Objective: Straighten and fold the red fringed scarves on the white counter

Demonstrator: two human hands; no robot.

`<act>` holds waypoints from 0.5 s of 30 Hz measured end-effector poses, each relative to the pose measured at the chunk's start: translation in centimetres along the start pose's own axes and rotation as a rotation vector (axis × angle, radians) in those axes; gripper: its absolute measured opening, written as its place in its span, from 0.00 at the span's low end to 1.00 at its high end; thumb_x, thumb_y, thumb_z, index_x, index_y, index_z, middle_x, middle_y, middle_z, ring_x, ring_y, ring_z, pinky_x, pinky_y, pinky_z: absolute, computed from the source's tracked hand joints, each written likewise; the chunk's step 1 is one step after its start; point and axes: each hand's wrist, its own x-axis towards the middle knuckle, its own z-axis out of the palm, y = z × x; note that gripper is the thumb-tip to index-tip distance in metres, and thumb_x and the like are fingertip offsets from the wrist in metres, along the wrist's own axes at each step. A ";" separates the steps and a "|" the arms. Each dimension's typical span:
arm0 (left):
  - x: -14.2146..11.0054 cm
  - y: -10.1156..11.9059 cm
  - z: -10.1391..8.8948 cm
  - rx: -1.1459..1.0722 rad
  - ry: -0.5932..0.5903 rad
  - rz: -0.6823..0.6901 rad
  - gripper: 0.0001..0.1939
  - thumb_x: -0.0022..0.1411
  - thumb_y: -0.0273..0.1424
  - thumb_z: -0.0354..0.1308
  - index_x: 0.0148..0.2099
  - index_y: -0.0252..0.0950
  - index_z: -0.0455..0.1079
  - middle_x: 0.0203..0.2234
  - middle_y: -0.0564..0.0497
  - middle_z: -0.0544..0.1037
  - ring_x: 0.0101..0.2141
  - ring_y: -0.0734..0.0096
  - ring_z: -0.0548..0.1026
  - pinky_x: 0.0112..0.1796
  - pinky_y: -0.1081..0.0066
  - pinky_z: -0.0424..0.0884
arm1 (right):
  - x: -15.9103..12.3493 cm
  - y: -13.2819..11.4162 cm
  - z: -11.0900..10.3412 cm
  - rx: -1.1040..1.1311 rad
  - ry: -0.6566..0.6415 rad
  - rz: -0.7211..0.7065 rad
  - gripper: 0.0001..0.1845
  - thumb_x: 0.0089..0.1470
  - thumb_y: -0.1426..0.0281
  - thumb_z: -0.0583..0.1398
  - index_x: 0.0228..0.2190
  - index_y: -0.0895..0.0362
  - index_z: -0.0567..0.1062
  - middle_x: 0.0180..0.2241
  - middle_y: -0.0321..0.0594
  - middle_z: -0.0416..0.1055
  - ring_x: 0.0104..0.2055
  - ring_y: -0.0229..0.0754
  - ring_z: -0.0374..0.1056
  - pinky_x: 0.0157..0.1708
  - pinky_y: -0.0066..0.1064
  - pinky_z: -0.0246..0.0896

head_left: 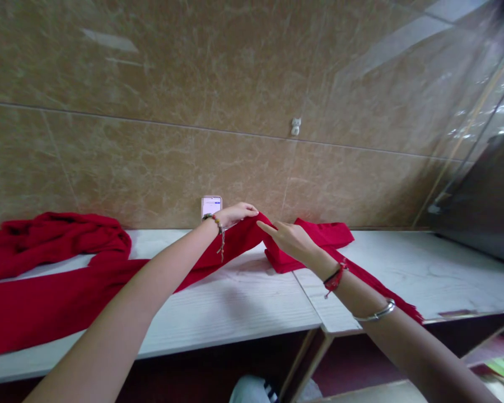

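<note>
A long red scarf (231, 246) runs along the white counter from the left edge and rises to a peak between my two hands. My left hand (238, 212) pinches its upper edge near that peak. Just to the right, my right hand (292, 239) grips the raised cloth, with one finger stretched across its front; its other fingers are partly hidden. Beyond the right hand lies a folded part of red cloth (325, 232). A fringed red end (403, 308) reaches the counter's front edge under my right forearm.
A bunched heap of red cloth (63, 240) lies at the left on the white counter (243, 313). A lit phone (211, 206) leans against the tiled wall (151, 162). A dark grey panel (483, 201) stands at the right. Open shelving lies below the counter.
</note>
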 end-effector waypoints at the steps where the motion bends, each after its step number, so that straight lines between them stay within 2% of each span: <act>1: 1.0 1.0 0.6 0.003 -0.012 0.010 0.10 0.51 0.33 0.59 0.33 0.31 0.69 0.23 0.53 0.72 0.25 0.78 0.68 0.25 0.78 0.60 | -0.3 1.3 -0.1 -0.002 -0.002 0.020 0.26 0.58 0.76 0.43 0.58 0.51 0.53 0.37 0.46 0.69 0.31 0.40 0.68 0.26 0.27 0.57; 3: 3.0 2.4 2.1 0.068 -0.025 0.028 0.08 0.53 0.32 0.57 0.34 0.31 0.70 0.24 0.53 0.72 0.26 0.78 0.68 0.25 0.78 0.60 | -1.1 3.8 0.1 0.003 -0.021 0.046 0.27 0.58 0.77 0.44 0.58 0.51 0.53 0.39 0.46 0.70 0.32 0.40 0.69 0.27 0.26 0.58; 5: 5.1 2.9 4.1 0.200 -0.014 0.033 0.09 0.56 0.33 0.55 0.36 0.32 0.70 0.25 0.52 0.73 0.27 0.77 0.69 0.26 0.78 0.61 | -2.2 6.0 1.4 0.029 -0.061 0.073 0.28 0.56 0.78 0.44 0.57 0.52 0.54 0.39 0.46 0.71 0.33 0.40 0.69 0.29 0.26 0.59; 9: 7.7 1.3 9.1 0.395 0.036 0.005 0.13 0.59 0.33 0.51 0.42 0.31 0.68 0.32 0.48 0.74 0.33 0.71 0.71 0.31 0.76 0.64 | -4.9 8.5 6.8 0.163 -0.145 0.144 0.29 0.53 0.80 0.45 0.56 0.57 0.57 0.38 0.46 0.73 0.37 0.40 0.70 0.34 0.27 0.61; 12: 6.9 -1.2 12.2 0.487 0.069 0.006 0.20 0.56 0.36 0.54 0.48 0.31 0.64 0.44 0.41 0.70 0.44 0.60 0.68 0.41 0.68 0.64 | -6.8 8.6 11.2 0.262 -0.146 0.158 0.27 0.52 0.80 0.47 0.54 0.58 0.61 0.41 0.46 0.73 0.39 0.40 0.69 0.37 0.27 0.62; 14: 4.9 -3.0 13.5 0.568 0.068 0.042 0.26 0.54 0.41 0.56 0.52 0.34 0.61 0.52 0.39 0.62 0.50 0.54 0.63 0.47 0.62 0.60 | -7.6 8.3 13.0 0.275 -0.079 0.139 0.27 0.51 0.81 0.48 0.53 0.58 0.63 0.46 0.48 0.69 0.43 0.41 0.68 0.41 0.30 0.63; 15: 3.6 -3.8 13.8 0.707 0.045 0.107 0.28 0.55 0.44 0.54 0.54 0.36 0.59 0.55 0.39 0.58 0.53 0.51 0.60 0.48 0.59 0.58 | -7.7 8.1 13.4 0.271 -0.039 0.118 0.26 0.51 0.81 0.49 0.53 0.58 0.63 0.49 0.49 0.67 0.46 0.43 0.66 0.43 0.32 0.62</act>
